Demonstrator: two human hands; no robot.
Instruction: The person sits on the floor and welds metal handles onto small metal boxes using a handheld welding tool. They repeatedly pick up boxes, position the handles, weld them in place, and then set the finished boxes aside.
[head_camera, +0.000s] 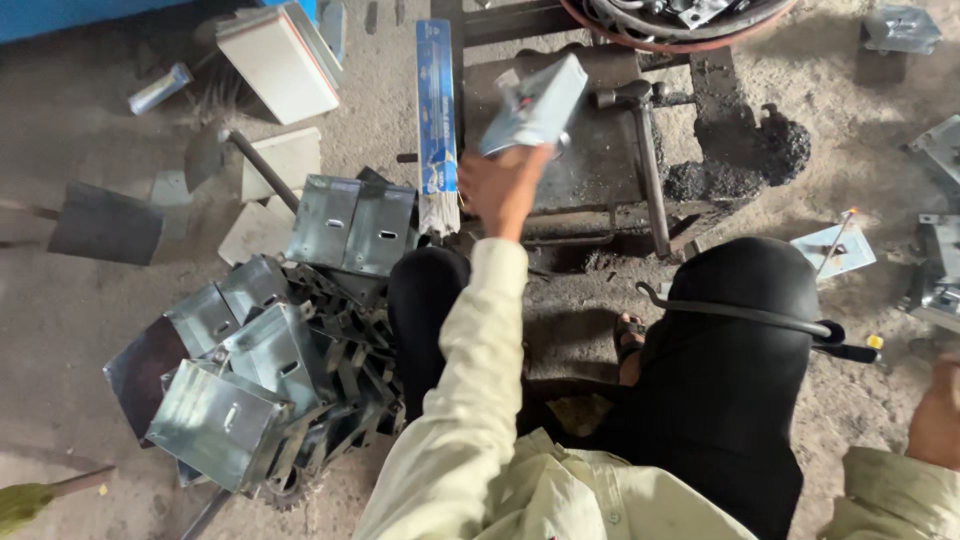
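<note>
- One folded grey sheet-metal box (532, 105) is held up in the left hand (503, 190), whose fingers close around its lower end, above a dark steel worktop (600, 160).
- Just beside that hand on its left, a tall blue cardboard packet (436, 100) stands upright against the worktop's edge.
- A steel hammer (640, 150) lies on the worktop to the right of the held box, its handle pointing toward the person.
- Lower left, a heap of similar galvanised metal boxes (260, 370) lies on the sandy floor (100, 320), touching the person's dark-trousered knee.
- The right hand (940, 415) shows only partly at the frame's right edge; whether it grips anything cannot be told.
- A dark curved metal rod (740, 312) rests across the right knee.
</note>
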